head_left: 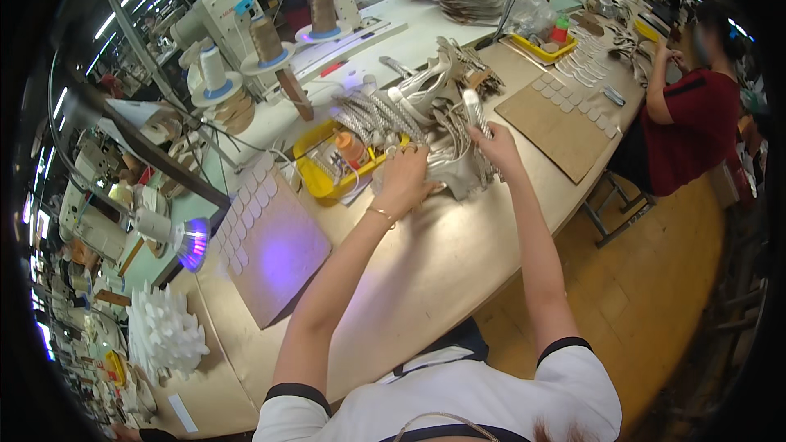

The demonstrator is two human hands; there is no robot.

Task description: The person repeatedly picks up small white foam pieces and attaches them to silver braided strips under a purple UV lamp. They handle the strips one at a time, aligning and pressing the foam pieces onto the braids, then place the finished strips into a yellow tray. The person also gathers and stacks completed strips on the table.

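My right hand (496, 150) is closed on a silver-white shoe upper piece (472, 110), whose rounded end stands up above the thumb. Beside it, my left hand (404, 178) is at the near edge of a pile of silver shoe parts (422, 102), its thumb apart from the fingers; it appears to hold nothing. Braided silver strips (372, 119) lie in the pile's left part. A yellow tray (315, 176) sits just left of my left hand, with an orange-capped bottle (350, 149) in it. More silver pieces (467, 176) lie between both hands.
A board with rows of pale oval pieces (274, 237) lies to the left, under a purple-lit lamp (192, 244). Thread cones (266, 39) and a sewing machine (246, 0) stand behind. Another board (557, 127) lies right, near a person in dark red (696, 119).
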